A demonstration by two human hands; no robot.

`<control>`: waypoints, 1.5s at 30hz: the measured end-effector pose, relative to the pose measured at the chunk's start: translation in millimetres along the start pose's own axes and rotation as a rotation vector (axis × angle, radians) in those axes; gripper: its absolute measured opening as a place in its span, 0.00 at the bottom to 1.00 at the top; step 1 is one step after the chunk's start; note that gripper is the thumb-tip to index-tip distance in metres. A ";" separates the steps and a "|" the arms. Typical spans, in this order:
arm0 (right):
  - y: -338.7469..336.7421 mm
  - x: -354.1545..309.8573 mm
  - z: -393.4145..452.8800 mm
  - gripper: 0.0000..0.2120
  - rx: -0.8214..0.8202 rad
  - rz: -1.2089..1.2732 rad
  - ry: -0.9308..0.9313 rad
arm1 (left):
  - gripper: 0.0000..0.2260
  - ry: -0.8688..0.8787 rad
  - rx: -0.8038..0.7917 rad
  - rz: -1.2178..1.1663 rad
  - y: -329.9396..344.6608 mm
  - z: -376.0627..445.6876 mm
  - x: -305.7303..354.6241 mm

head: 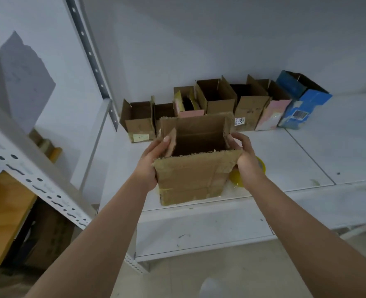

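Observation:
An open brown cardboard box (pixel 190 179) stands at the front edge of a white metal shelf (pixel 306 160), its top flaps up and its inside dark. My left hand (pixel 154 160) grips its left side, thumb over the left flap. My right hand (pixel 245 155) grips its right side, fingers curled over the right flap. Behind my right hand a yellow roll of tape (pixel 237 177) lies on the shelf, mostly hidden.
A row of several open cardboard boxes (pixel 218 100) lines the back wall, ending in a blue box (pixel 304 104) on the right. A perforated metal upright (pixel 91 59) rises at the left. Another rack (pixel 23 168) stands at the left, with boxes under it.

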State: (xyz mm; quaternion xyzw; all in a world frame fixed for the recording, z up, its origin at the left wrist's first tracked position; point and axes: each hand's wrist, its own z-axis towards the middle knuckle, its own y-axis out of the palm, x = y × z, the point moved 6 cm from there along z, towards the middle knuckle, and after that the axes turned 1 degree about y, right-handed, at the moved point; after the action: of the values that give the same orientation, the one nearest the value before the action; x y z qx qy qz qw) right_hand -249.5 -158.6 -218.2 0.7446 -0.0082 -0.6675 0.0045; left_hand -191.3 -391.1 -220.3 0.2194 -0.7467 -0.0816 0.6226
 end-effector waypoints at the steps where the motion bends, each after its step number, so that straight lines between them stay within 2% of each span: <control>1: -1.9 1.7 0.7 0.11 -0.004 0.011 0.018 | 0.07 0.023 0.001 0.003 1.8 4.1 2.5; 5: -0.8 -2.5 -1.6 0.25 -0.109 0.020 -0.046 | 0.11 0.154 -0.013 -0.064 5.2 17.6 11.2; 7: -1.0 -5.7 -2.1 0.25 -0.109 0.078 -0.089 | 0.09 0.195 -0.036 -0.098 8.6 21.4 14.2; 10: -4.0 -6.2 -0.4 0.20 -0.031 0.112 -0.111 | 0.09 0.199 0.076 -0.045 5.2 22.2 10.9; 12: -5.1 -7.0 1.6 0.18 0.009 0.088 -0.144 | 0.16 0.206 0.109 -0.028 1.5 16.4 10.5; 14: -6.8 -7.2 3.9 0.17 0.062 0.085 -0.164 | 0.26 0.289 0.078 0.052 2.1 7.7 16.5; 15: -6.6 -6.6 4.2 0.17 0.086 0.094 -0.167 | 0.26 0.328 0.065 0.144 4.3 2.8 19.9; 17: -5.5 -5.8 5.0 0.14 0.131 0.129 -0.152 | 0.18 0.395 0.077 0.379 9.9 -5.0 25.0; 19: -2.2 -4.0 5.7 0.12 0.100 0.192 -0.108 | 0.12 0.430 0.141 0.533 12.7 -6.7 27.6; 20: -1.0 -3.6 5.4 0.14 0.066 0.225 -0.108 | 0.11 0.422 0.180 0.563 13.6 -5.0 28.7; 22: -1.3 -4.3 5.1 0.17 0.009 0.167 -0.121 | 0.10 0.395 0.222 0.644 16.3 -1.4 30.8; 24: -5.3 -5.6 6.5 0.05 -0.020 0.020 -0.154 | 0.10 0.396 0.246 0.844 20.2 1.3 36.0; 27: -8.3 -3.5 11.2 0.11 -0.060 -0.022 -0.132 | 0.13 0.517 0.270 1.229 39.0 2.1 51.2; 29: -6.4 -7.3 11.2 0.11 -0.106 -0.010 -0.134 | 0.17 0.632 0.164 1.394 61.6 3.4 50.7; 30: -6.7 -9.0 12.0 0.09 -0.134 -0.030 -0.147 | 0.21 0.618 0.078 1.514 71.7 6.5 43.4; 32: -17.2 -14.0 15.8 0.06 -0.126 -0.104 -0.181 | 0.25 0.483 -0.039 1.790 76.6 13.1 21.6; 34: -40.9 -16.3 22.0 0.09 -0.040 -0.160 -0.212 | 0.26 0.408 -0.049 1.913 71.3 16.5 12.0; 36: -60.6 -7.9 27.8 0.10 -0.029 -0.327 -0.178 | 0.27 0.410 -0.041 1.944 70.7 16.8 11.0; 37: -63.5 0.8 28.9 0.11 -0.088 -0.491 -0.129 | 0.28 0.415 -0.037 1.968 71.3 16.8 11.4; 39: -64.7 30.9 25.3 0.17 -0.292 -0.935 0.001 | 0.29 0.413 -0.026 2.011 72.0 16.9 12.7; 41: -68.1 56.7 20.7 0.23 -0.423 -1.407 -0.036 | 0.28 0.412 -0.015 2.034 72.4 15.7 14.3; 43: -73.9 63.6 18.6 0.22 -0.349 -1.667 -0.164 | 0.28 0.410 -0.014 2.042 73.3 13.3 14.7; 45: -80.4 58.6 18.8 0.18 -0.222 -1.698 -0.214 | 0.27 0.405 -0.019 2.051 74.5 12.6 15.3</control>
State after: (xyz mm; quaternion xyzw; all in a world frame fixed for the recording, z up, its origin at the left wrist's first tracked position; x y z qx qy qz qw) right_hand -261.3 -79.2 -279.9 0.4270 0.6159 -0.5085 -0.4240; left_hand -222.2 -333.3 -179.9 -0.5151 -0.4558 0.5183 0.5082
